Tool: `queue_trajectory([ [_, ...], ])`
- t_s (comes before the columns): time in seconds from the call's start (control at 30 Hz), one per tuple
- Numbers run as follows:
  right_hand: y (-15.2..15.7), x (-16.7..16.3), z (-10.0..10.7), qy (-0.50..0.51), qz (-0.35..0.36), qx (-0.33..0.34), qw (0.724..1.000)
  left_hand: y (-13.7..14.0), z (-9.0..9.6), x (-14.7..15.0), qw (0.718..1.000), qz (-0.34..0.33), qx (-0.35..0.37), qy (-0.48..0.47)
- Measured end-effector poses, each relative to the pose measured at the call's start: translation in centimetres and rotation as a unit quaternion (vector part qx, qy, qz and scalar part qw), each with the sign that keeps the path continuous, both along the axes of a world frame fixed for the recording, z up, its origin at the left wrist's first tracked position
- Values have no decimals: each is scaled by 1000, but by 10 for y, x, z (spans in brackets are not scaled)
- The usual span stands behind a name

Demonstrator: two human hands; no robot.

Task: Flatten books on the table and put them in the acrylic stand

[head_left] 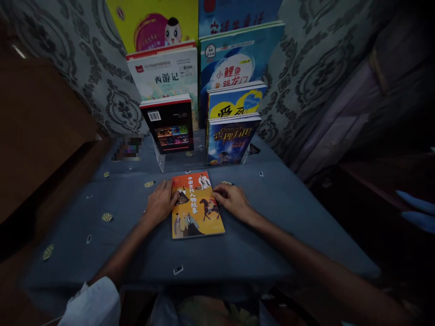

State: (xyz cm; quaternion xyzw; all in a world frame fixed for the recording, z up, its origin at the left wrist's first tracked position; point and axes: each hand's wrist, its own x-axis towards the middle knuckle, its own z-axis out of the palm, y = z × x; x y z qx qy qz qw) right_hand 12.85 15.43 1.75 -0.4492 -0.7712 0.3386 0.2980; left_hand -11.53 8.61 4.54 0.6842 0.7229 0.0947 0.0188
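Note:
An orange and yellow book (195,203) with Chinese characters and painted figures lies flat, cover up, on the grey-blue tablecloth. Its left edge is in the grip of my left hand (160,199), thumb over the cover and fingers along the side. On the opposite edge my right hand (234,200) pinches the book near its upper right, fingers bent. What is under the book's edges is hidden. Just beyond it, a clear stand (161,162) holds upright books, among them a black one (170,127) and a dark blue one (231,140).
Higher in the stand are a yellow book (152,22), a white book (166,74) and a teal book (238,54). Patterned curtain (278,99) hangs behind. A brown wooden panel (44,113) stands left; a blurred item (127,148) lies at the table's back left.

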Motion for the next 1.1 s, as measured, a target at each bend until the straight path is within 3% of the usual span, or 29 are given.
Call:
queue_trajectory([
  [0.1, 5, -4, -1, -21, 3, 61, 998, 6, -19, -8, 997, -56, 58, -21],
  [0.27, 6, -6, -13, 12, 10, 81, 997, 11, -38, -17, 992, -82, 92, -32],
  [0.57, 3, -3, -22, 60, 26, 109, 992, 22, -29, 1, 985, -138, 99, -4],
  [0.87, 4, -3, -25, 60, 28, 112, 992, 52, -28, 35, 970, -223, 97, -24],
  [1.1, 3, -2, -20, 59, 36, 129, 989, 71, -23, 56, 969, -234, 71, -19],
])
